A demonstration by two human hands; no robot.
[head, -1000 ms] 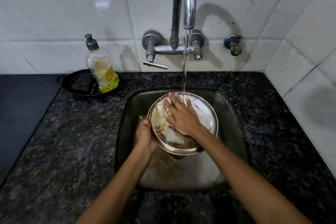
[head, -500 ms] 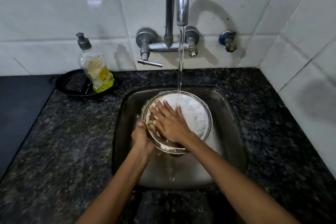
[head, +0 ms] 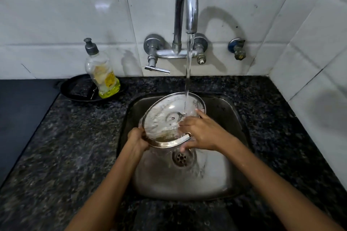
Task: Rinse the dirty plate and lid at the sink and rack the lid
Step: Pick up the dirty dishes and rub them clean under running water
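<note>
A round steel plate (head: 165,116) is held tilted over the steel sink (head: 227,118), directly under the running water (head: 188,73) from the tap (head: 187,5). Its face is wet and mostly shiny, with brownish water pooled at the low near edge. My left hand (head: 137,139) grips the plate's lower-left rim. My right hand (head: 202,133) holds the right rim, fingers on the face and thumb underneath. No lid or rack is in view.
The drain (head: 181,157) shows below the plate. A soap bottle (head: 101,73) stands in a black pan (head: 78,88) at the back left of the dark granite counter (head: 56,146). A small blue valve (head: 237,48) sticks out of the tiled wall.
My right hand has moved from rubbing the plate's middle to its right rim. Most of the residue has washed off, and the plate now tilts more toward me.
</note>
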